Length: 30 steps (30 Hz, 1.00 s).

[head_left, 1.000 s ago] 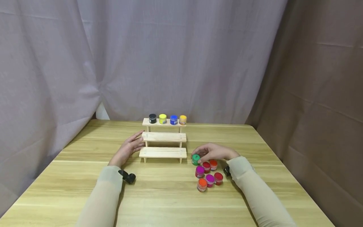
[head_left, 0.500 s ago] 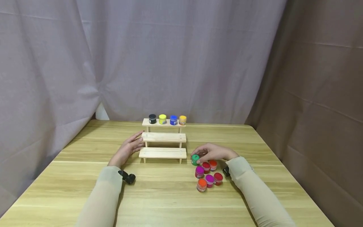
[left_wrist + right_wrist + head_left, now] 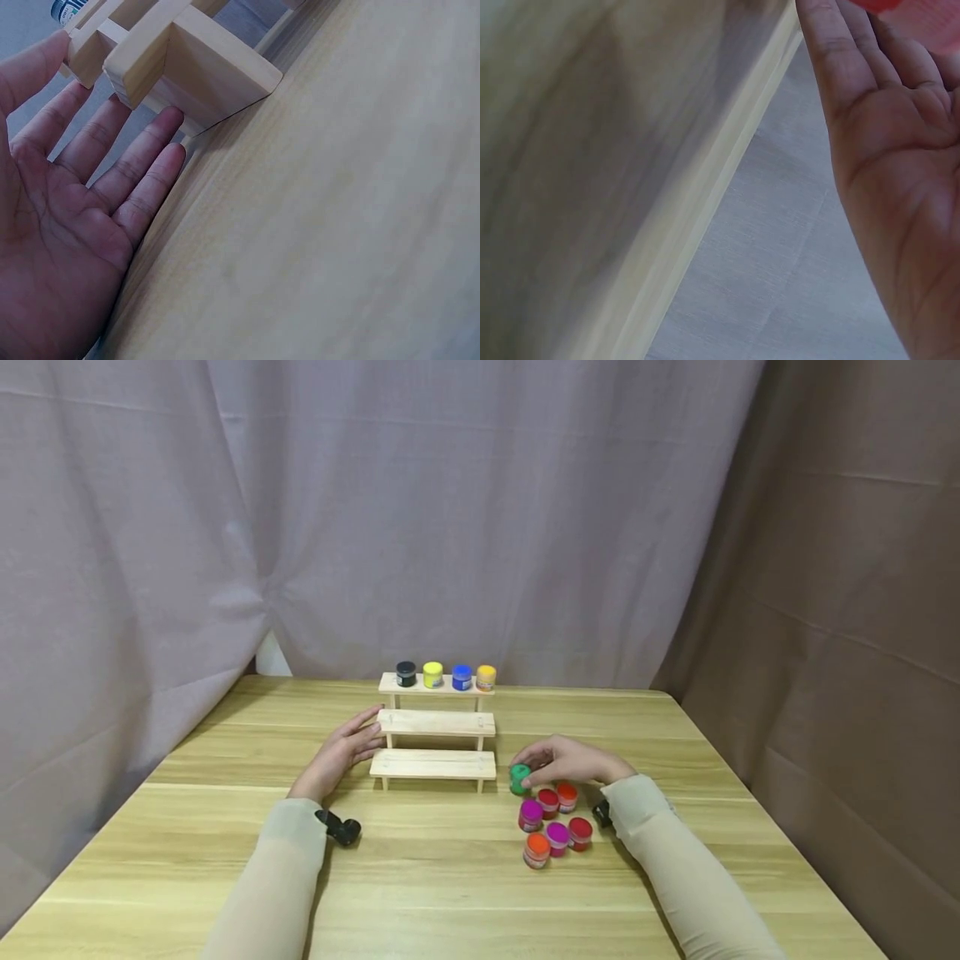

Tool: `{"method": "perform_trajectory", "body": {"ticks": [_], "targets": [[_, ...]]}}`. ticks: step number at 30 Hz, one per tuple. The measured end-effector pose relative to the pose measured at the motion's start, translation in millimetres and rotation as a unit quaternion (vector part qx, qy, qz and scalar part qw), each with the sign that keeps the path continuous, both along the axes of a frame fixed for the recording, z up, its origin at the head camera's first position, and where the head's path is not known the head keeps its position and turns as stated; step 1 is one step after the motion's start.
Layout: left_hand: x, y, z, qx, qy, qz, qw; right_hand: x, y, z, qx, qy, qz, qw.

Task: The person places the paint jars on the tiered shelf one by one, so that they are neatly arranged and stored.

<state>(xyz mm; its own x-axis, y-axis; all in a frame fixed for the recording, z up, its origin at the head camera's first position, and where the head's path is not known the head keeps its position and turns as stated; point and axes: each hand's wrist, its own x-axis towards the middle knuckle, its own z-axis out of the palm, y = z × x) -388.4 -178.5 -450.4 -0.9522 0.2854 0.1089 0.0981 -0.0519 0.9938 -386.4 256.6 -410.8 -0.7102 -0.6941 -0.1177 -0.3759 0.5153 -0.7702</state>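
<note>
A three-tier wooden display stand (image 3: 435, 722) stands on the table. My left hand (image 3: 341, 756) is at its left side with fingers extended; in the left wrist view the fingertips (image 3: 171, 120) lie right at the stand's end. To the right of the stand, my right hand (image 3: 566, 760) pinches a small green paint jar (image 3: 519, 779) between thumb and fingers. Close below this hand, several paint jars cluster: red (image 3: 548, 802), orange (image 3: 567, 796) and purple (image 3: 531, 813) ones among them. In the right wrist view my palm (image 3: 907, 165) shows, and the green jar is out of sight.
On the stand's top tier sit a black jar (image 3: 406, 674), a yellow jar (image 3: 432, 675), a blue jar (image 3: 462, 677) and an orange-yellow jar (image 3: 486, 677). Grey curtains (image 3: 480, 510) hang behind the wooden table (image 3: 420, 893) and along its sides.
The green jar has turned slightly in my right fingers, its lid now seen at another angle. My left hand keeps its place at the stand, and the other jars stay put.
</note>
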Motion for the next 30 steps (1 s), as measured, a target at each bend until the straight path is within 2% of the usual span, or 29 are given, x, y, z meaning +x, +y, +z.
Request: {"method": "perform_trajectory", "body": {"ticks": [9, 19, 30], "targets": [[-1.4, 0.9, 2.6, 0.004, 0.004, -0.008, 1.0000, -2.8, 2.0, 2.9, -0.014, 0.010, 0.005, 0.9998], [-0.5, 1.4, 3.4, 0.003, 0.003, -0.006, 1.0000, -1.1, 3.8, 13.2, -0.007, 0.054, -0.016, 0.9984], [-0.9, 1.0, 0.4, -0.004, 0.011, -0.004, 0.9999, -0.7, 3.1, 16.7, -0.016, 0.064, -0.023, 0.9976]]}}
